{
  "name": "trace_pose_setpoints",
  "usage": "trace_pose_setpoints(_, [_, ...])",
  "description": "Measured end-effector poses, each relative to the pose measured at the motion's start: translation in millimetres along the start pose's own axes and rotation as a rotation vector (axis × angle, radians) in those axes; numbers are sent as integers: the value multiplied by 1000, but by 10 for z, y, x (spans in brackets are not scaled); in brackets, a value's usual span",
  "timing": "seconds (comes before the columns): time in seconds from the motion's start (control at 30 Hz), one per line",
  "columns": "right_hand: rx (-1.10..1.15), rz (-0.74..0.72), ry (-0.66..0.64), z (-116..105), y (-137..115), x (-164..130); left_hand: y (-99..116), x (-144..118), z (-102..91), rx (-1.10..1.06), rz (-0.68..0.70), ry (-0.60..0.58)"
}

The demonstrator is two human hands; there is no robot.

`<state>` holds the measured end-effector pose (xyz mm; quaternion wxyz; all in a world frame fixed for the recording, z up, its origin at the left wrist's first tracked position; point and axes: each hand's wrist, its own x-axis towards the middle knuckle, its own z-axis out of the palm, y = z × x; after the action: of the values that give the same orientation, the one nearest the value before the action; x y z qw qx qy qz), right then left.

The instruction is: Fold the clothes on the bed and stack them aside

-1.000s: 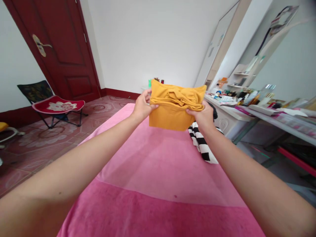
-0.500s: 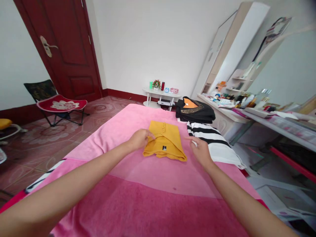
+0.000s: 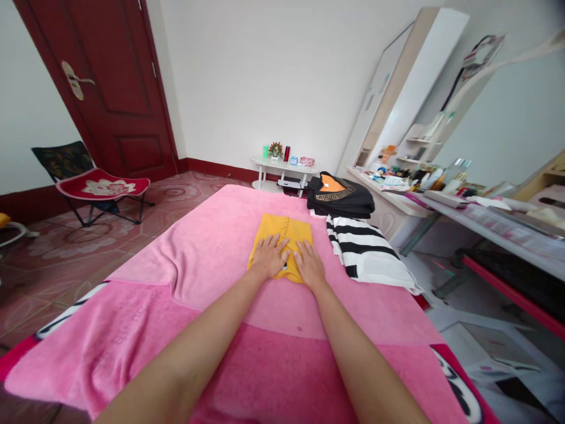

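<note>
The left hand point(image 3: 267, 258) and right hand point(image 3: 311, 264) lie spread on the yellow garment point(image 3: 274, 225), apparently to press its folds flat; a striped garment point(image 3: 371, 248) lies right of it.

Faint lettering point(image 3: 126, 330) marks the pink blanket point(image 3: 207, 235), too blurred to make out, while a small label point(image 3: 285, 267) on the yellow shirt point(image 3: 273, 224) is too tiny to decipher. Nothing in the room reads clearly.
</note>
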<state>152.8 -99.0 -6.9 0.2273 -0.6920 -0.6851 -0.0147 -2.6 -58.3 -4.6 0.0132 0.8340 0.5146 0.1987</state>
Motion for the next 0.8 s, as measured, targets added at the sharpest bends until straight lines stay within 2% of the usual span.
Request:
trace_pose_setpoints(0.37, [86, 32, 62, 43, 66, -5, 13, -17, -44, 3, -5, 19])
trace_pose_setpoints(0.5, [90, 37, 59, 32, 60, 2, 48, 0, -121, -55, -22, 19])
trace_pose_setpoints(0.67, [81, 35, 62, 25, 45, -7, 87, 348, -280, -129, -166, -77])
trace_pose_setpoints(0.8, [86, 47, 52, 7, 31, -9, 63, 710, -271, -150, -370, -69])
